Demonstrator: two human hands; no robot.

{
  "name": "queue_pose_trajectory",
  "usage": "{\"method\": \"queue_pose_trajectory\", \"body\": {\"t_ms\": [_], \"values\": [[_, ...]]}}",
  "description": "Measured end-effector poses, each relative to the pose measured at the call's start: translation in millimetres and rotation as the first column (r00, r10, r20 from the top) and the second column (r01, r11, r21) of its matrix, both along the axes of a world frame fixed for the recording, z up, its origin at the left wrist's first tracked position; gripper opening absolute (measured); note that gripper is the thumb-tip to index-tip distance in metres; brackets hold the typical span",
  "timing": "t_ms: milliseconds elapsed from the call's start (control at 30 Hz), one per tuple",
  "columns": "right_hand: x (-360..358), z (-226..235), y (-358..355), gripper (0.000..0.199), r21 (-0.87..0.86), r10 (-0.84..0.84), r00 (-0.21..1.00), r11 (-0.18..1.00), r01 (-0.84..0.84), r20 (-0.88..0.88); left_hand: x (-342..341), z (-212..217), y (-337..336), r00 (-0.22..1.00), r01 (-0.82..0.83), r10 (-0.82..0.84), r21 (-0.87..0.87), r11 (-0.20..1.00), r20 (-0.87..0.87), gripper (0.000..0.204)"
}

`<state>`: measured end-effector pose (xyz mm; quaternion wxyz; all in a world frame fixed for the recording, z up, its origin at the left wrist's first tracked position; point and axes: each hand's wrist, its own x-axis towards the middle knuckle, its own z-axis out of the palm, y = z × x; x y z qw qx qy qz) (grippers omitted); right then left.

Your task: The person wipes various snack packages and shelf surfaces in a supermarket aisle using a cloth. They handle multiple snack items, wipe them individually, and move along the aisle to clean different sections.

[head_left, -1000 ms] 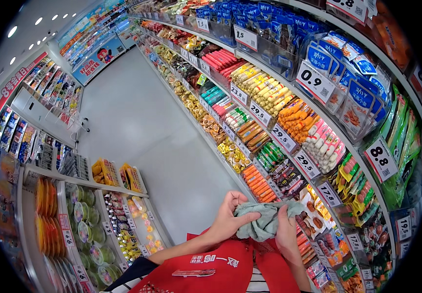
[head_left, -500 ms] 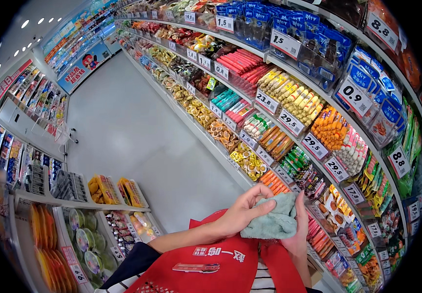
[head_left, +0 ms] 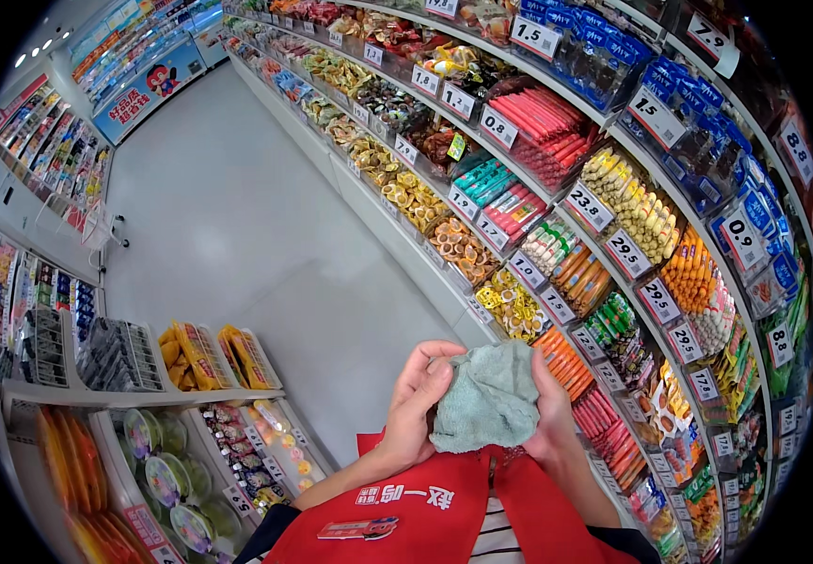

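A crumpled grey-green cleaning cloth is held between my two hands, in front of the red apron I wear. My left hand grips its left side, thumb laid over the edge and fingers curled behind. On the opposite side my right hand cups the cloth, with most of its fingers hidden underneath. Just beyond my right hand, the candy and snack shelves rise in tiers filled with wrapped sausages and sweets.
Long curved shelving with price tags runs along the right side into the distance. At lower left stands a low display shelf with yellow packs and round clear-lidded cups. A grey floor aisle lies between, leading to a blue counter.
My left hand has shifted left and opened the bunched cloth out wider. My right hand now wraps its side more. The view has turned, moving the shelves rightward.
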<state>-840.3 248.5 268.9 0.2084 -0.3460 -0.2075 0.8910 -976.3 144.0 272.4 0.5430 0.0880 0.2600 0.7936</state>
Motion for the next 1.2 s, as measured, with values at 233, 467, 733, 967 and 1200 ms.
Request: {"method": "queue_pose_trajectory", "body": {"t_ms": [233,467,733,967,1200], "values": [[-32.0,5.6,-0.7,0.057,0.160,0.009,0.995,0.987,-0.026,0.102,-47.7,-6.4,-29.7,0.963,0.010,-0.033,-0.086,0.996,-0.269,0.036],[-36.8,1.7,15.2,0.038,0.551,-0.199,0.964,0.832,0.070,0.178,-80.1,-11.2,-36.9,0.752,0.199,-0.299,-0.230,0.953,-0.588,0.054],[-31.7,11.6,52.0,0.033,0.906,-0.194,0.968,0.418,-0.067,0.161,-99.6,1.8,-25.8,0.380,0.225,-0.685,-0.656,0.721,-0.622,0.034],[-65.1,10.4,93.7,0.034,0.979,-0.153,0.985,0.197,-0.053,0.084,-116.7,-13.2,-13.9,0.621,0.206,-0.435,-0.399,0.893,-0.652,0.033],[-138.4,3.6,146.4,0.036,0.990,-0.202,0.978,0.141,-0.019,0.048,-172.4,9.0,14.4,0.806,0.075,-0.314,-0.440,0.895,-0.502,0.021]]}}
